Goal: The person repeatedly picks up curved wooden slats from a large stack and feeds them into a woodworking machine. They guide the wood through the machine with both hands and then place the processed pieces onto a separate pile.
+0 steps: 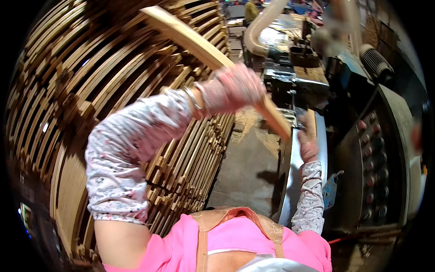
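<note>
My left hand [233, 88], in a pinkish knit glove, is closed around a long pale wooden strip [192, 40]. The strip slants from the upper left, over the stacked wood, down to beside the machine's edge. My right hand [309, 146], also gloved, is low over the machine's smooth metal bed [321, 136]. Its blurred fingers lie against a short visible length of wood [311, 119]; whether they grip it cannot be made out. Ahead of that hand is the machine's dark feed section [310, 90].
A tall stack of curved wooden strips [136, 77] fills the left side. On the right stands a control panel with several buttons [374, 163]. A pale ribbed hose [258, 34] and a motor [377, 64] sit farther back. Sawdust [248, 129] covers part of the floor.
</note>
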A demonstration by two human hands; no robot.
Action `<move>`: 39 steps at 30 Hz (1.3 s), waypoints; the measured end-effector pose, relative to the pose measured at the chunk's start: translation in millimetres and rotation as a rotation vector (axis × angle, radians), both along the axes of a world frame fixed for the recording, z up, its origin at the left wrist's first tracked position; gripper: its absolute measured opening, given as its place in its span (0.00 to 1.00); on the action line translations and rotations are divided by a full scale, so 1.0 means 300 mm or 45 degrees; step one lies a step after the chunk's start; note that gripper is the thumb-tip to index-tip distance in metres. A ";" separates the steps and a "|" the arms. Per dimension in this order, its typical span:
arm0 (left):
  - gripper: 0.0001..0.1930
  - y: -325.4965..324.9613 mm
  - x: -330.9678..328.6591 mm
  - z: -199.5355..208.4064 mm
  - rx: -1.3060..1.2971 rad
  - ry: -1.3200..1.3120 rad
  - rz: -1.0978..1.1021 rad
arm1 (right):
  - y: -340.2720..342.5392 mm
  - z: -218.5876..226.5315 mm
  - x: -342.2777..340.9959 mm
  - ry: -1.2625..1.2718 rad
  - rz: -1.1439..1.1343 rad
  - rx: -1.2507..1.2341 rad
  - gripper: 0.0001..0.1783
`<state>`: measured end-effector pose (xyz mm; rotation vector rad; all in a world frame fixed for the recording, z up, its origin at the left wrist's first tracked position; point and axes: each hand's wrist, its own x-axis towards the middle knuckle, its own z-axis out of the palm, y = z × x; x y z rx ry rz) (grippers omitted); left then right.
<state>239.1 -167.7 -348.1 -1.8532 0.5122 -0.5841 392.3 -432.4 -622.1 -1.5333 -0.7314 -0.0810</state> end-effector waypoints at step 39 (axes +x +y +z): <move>0.12 1.262 -0.227 0.400 -0.814 -0.777 1.673 | -0.434 -0.326 -0.792 0.208 -1.006 -1.487 0.32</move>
